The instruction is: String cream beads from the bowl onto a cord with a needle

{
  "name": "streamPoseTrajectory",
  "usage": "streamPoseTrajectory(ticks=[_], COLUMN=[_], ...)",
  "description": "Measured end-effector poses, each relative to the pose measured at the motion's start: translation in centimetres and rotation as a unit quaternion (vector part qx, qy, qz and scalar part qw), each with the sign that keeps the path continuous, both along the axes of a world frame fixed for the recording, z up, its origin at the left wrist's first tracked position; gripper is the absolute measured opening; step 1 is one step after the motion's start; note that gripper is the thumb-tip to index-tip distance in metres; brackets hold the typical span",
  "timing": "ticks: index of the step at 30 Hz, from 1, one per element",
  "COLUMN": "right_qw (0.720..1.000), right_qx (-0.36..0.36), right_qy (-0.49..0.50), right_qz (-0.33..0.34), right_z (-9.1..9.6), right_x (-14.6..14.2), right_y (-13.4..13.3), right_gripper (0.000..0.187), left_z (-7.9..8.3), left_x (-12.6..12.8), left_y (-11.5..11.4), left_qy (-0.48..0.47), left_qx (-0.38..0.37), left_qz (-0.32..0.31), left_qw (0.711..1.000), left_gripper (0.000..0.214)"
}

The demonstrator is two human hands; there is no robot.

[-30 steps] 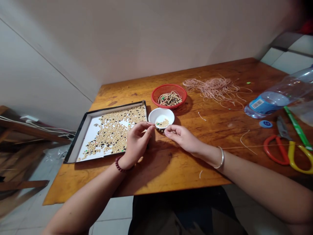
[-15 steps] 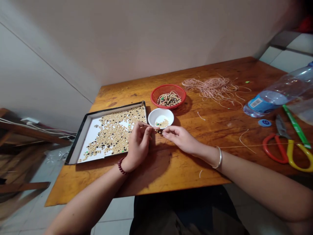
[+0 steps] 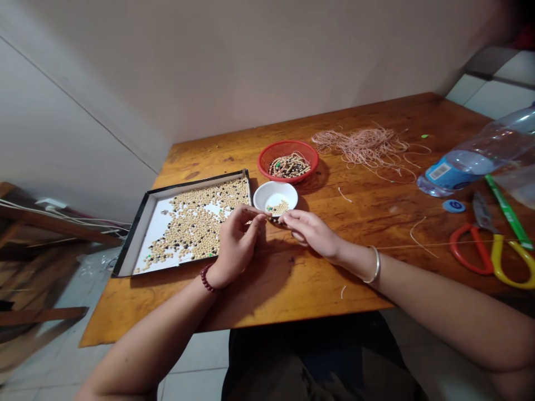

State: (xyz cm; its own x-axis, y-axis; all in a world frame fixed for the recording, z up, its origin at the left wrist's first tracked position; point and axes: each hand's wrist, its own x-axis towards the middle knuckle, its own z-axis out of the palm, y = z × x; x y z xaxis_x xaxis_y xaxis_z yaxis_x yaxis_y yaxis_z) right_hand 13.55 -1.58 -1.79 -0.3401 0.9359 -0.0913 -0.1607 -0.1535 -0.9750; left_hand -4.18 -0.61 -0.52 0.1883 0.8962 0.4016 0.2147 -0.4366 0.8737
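Observation:
Between my two hands stretches a short beaded string (image 3: pixel 275 220) with dark and light beads. My left hand (image 3: pixel 239 236) pinches its left end between thumb and fingertips. At the other end my right hand (image 3: pixel 312 231) grips it with thumb and forefinger. A thin pale cord runs from near my right wrist toward the scissors. Just behind my fingers stands a white bowl (image 3: pixel 261 196) holding some cream beads and a few green ones. Left of my left hand lies a shallow black-edged tray (image 3: pixel 156 218) spread with cream and black beads.
A red basket (image 3: pixel 263 167) of strung beads stands behind the bowl. Tangled pink cord (image 3: pixel 368 147) lies at the back. On the right are a plastic bottle (image 3: pixel 453 170), a blue cap (image 3: pixel 453 206), red-and-yellow scissors (image 3: pixel 497 259) and a green pen-like item (image 3: pixel 507 211). Cord scraps (image 3: pixel 345 194) dot the wooden table (image 3: pixel 251 312).
My right hand has turned a little and its fingers have shifted along the beaded string. My left hand stays almost in place. The view has tilted slightly.

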Motion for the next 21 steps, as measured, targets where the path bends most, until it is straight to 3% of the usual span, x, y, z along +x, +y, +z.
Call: streamPoseTrajectory(ticks=[4, 11, 16, 21], right_qw=[1.0, 0.994, 0.995, 1.0], right_qx=[-0.022, 0.089, 0.079, 0.016], right_qy=[0.006, -0.059, -0.046, -0.018], right_qz=[-0.01, -0.018, -0.028, -0.016], right_z=[-0.03, -0.43, -0.48, -0.6], right_x=[0.03, -0.13, -0.19, -0.14], right_y=[0.01, 0.26, 0.29, 0.08], right_gripper=[0.032, 0.02, 0.013, 0.008], left_z=[-0.25, -0.33, -0.28, -0.27], left_x=[0.15, 0.21, 0.33, 0.37], left_y=[-0.24, -0.3, -0.36, -0.44], left_qy=[-0.007, -0.017, -0.017, -0.003], left_qx=[-0.009, -0.007, -0.003, 0.002], left_qz=[0.0, 0.002, 0.005, 0.014], left_qw=[1.0, 1.0, 1.0, 1.0], left_gripper=[0.012, 0.012, 0.012, 0.012])
